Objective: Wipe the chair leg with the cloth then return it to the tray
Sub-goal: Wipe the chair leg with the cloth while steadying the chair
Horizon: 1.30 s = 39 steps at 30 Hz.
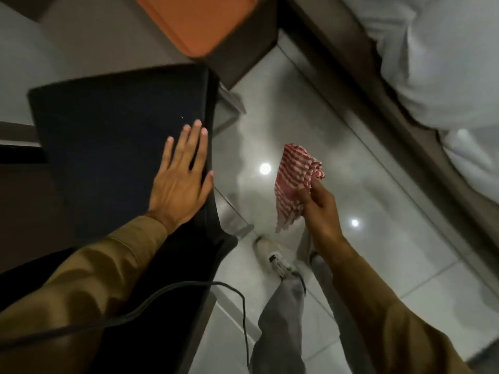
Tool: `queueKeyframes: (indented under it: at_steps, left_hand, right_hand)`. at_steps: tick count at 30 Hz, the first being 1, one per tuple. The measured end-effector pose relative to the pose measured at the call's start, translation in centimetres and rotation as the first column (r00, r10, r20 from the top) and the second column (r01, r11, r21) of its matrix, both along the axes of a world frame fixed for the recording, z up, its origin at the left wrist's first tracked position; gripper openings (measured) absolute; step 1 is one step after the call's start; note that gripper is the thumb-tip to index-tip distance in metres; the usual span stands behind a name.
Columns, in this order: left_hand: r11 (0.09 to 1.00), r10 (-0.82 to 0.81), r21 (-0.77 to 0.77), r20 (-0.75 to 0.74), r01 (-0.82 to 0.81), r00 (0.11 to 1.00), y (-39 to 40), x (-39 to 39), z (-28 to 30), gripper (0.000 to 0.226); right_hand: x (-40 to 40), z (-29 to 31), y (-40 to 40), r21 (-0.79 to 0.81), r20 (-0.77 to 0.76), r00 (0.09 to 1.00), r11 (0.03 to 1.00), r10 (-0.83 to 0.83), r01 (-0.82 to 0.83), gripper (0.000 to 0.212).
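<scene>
Glossy pale tile floor (337, 147) w/ ceiling-light glints (two); white bedding (437, 63) at right.

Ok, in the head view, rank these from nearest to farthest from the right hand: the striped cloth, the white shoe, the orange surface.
From the right hand:
1. Striped cloth: gripped in that hand, hanging over the floor.
2. White shoe: just below and left of the hand, on the tiled floor.
3. Orange surface: far off at the top of the view, beyond the dark chair seat.

Glossy tiled floor (378, 238) under dark chair (113, 136), white shoe (266, 245).
</scene>
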<state>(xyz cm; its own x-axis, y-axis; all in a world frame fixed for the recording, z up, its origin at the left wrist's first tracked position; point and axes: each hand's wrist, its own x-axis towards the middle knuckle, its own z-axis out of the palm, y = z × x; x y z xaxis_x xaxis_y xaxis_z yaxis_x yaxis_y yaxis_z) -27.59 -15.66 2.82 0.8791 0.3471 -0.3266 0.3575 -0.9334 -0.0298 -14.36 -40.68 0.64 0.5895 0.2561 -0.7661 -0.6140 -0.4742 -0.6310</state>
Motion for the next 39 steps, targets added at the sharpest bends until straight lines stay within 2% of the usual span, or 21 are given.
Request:
queueKeyframes:
  at_steps: [6,9,13,17,20,22,24,27,31,35,39]
  left_hand:
    - [0.993,-0.108,0.056,0.116,0.102,0.987,-1.9,-0.6,-6.2,0.082]
    - [0.989,-0.137,0.069,0.158,0.128,0.978,-2.5,-0.8,-8.2,0.083]
    - [0.986,-0.145,0.106,0.212,0.125,0.966,-2.6,-1.0,-9.0,0.085]
    - [0.985,-0.166,0.074,0.232,0.153,0.958,-2.7,-2.0,-9.1,0.086]
    - [0.987,-0.156,0.085,0.236,0.140,0.959,-3.2,-2.6,-9.2,0.083]
    - [0.986,-0.150,0.113,0.264,0.124,0.953,-3.4,-2.7,-9.4,0.083]
    - [0.988,-0.142,0.105,0.288,0.116,0.947,-3.5,-2.6,-9.4,0.083]
    - [0.990,-0.132,0.089,0.304,0.110,0.944,-3.5,-2.7,-9.5,0.084]
    - [0.993,-0.110,0.077,0.343,0.089,0.933,-3.7,-2.5,-9.7,0.083]
    - [0.995,-0.097,0.054,0.364,0.083,0.926,-3.4,-2.5,-9.9,0.081]
    - [0.995,-0.092,0.063,0.388,0.073,0.917,-3.4,-2.5,-10.2,0.080]
  right_hand:
    - [-7.3,-6.1,-6.6,-0.191,0.001,0.998,0.980,-0.056,0.055,0.035]
    - [-10.0,-8.3,-7.8,-0.204,-0.039,0.994,0.974,-0.107,0.096,0.034]
    - [-12.4,-9.8,-8.0,-0.208,-0.019,0.996,0.975,-0.088,0.082,0.028]
    - [-14.3,-9.0,-6.4,-0.196,-0.038,0.996,0.978,-0.083,0.074,0.023]
    - [-16.4,-7.4,-4.8,-0.126,-0.048,0.998,0.991,-0.037,0.031,0.033]
    - [-18.0,-6.2,-3.3,-0.031,-0.101,0.991,0.996,0.082,-0.086,0.026]
    - [-19.5,-5.5,-1.8,0.076,-0.141,0.975,0.984,0.172,-0.163,0.034]
    - [-20.8,-5.8,-0.8,0.123,-0.109,0.990,0.989,0.094,-0.081,0.046]
    - [-21.7,-10.4,-0.4,0.001,-0.059,0.997,0.999,0.047,-0.047,0.032]
    - [-21.4,-15.9,0.6,-0.057,-0.134,0.991,0.998,0.029,-0.037,0.031]
    - [-20.2,-21.6,0.4,-0.135,-0.255,0.960,0.979,0.115,-0.153,0.037]
